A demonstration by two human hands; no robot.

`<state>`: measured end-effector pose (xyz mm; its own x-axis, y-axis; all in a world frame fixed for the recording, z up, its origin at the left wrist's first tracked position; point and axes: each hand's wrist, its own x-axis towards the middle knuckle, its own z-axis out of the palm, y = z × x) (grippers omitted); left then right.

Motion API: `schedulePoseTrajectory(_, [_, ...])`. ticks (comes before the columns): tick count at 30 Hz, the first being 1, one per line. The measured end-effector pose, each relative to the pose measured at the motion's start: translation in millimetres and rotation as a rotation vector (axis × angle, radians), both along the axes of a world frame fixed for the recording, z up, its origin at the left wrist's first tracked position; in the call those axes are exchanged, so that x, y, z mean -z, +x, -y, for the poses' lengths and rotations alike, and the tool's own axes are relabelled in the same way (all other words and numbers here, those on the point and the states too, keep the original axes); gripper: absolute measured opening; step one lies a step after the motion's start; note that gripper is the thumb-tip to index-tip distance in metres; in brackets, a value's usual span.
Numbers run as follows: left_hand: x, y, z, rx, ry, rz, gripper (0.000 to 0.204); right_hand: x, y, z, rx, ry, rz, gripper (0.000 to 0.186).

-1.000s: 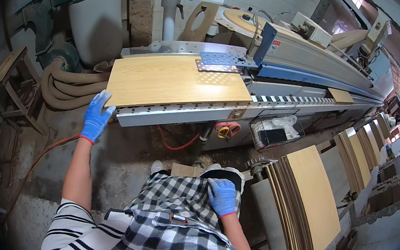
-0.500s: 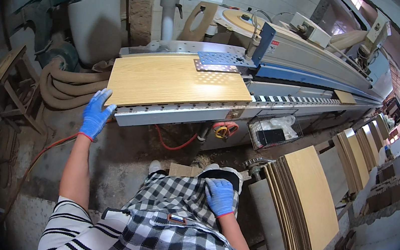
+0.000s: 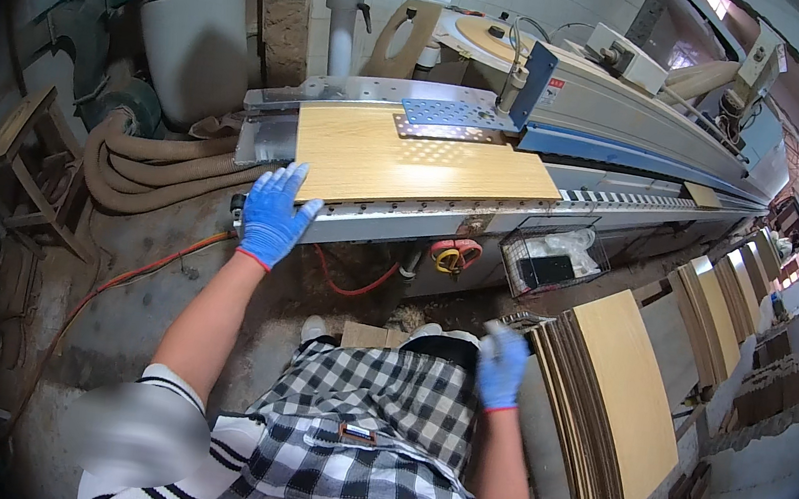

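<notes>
A wood-grain panel (image 3: 411,165) lies flat on the bed of a long machine, partly under a perforated blue guard (image 3: 453,114). My left hand (image 3: 275,216), in a blue glove with a red cuff, is at the panel's near left corner. Its fingers are stretched out and apart, touching or close to the panel's end, and grip nothing. My right hand (image 3: 502,369), gloved the same way, is raised beside the left edge of a stack of panels (image 3: 617,399). Motion blurs its fingertips, so their pose is unclear.
A screen on a post (image 3: 342,35) stands behind the machine. Below the bed hang a wire basket (image 3: 554,265) and a reel-like red and yellow thing (image 3: 454,255). Thick hoses (image 3: 141,177) and a wooden stool (image 3: 28,160) are at left. More panel stacks (image 3: 709,316) stand at right.
The panel has slid right along the bed, and my left hand has moved right with its end. My right hand has left my lap and risen rightward to the stack.
</notes>
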<state>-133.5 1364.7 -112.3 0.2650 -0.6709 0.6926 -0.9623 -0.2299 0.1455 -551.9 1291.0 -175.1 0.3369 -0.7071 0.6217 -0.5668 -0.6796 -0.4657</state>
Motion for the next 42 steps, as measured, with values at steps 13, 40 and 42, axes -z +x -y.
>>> schedulePoseTrajectory(13, [-5.2,-15.6,4.7,0.012,-0.048,0.088,0.052,-13.1,-98.4,89.1,0.417,-0.145,-0.673,0.045])
schedulePoseTrajectory(40, [-7.2,-13.8,0.7,0.054,-0.063,0.006,0.039,28.3,-182.2,-85.8,0.313,0.847,1.669,0.044])
schedulePoseTrajectory(42, [-7.1,-13.6,1.0,0.068,-0.053,0.003,0.04,25.6,-201.4,-87.9,0.376,0.668,1.703,0.039])
